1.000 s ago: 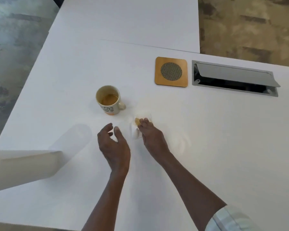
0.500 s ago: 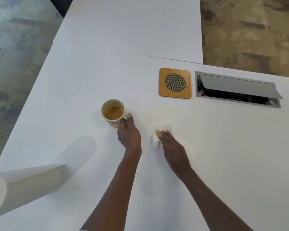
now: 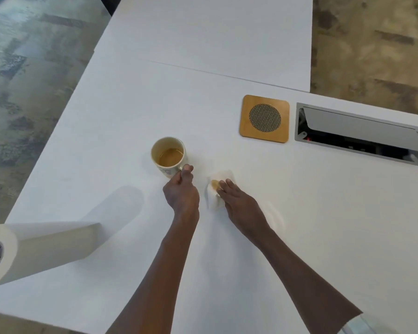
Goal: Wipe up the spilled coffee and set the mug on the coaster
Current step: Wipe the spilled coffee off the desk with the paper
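Note:
A cream mug [image 3: 167, 154] with coffee in it stands on the white table [image 3: 130, 112]. My left hand [image 3: 182, 192] is closed around the mug's handle on its right side. To the right, my right hand [image 3: 239, 203] presses flat on a crumpled white paper towel [image 3: 219, 180] that carries a brown coffee stain. The square wooden coaster [image 3: 264, 118] with a round mesh centre lies farther back and to the right, with nothing on it.
A paper towel roll [image 3: 41, 247] stands near the table's front left corner. An open grey cable hatch [image 3: 360, 135] is set into the table right of the coaster. A seam [image 3: 222, 74] joins a second tabletop behind. Carpet lies beyond both table edges.
My left hand has moved from open on the table to the mug's handle and closed on it. My right hand has stayed on the paper towel.

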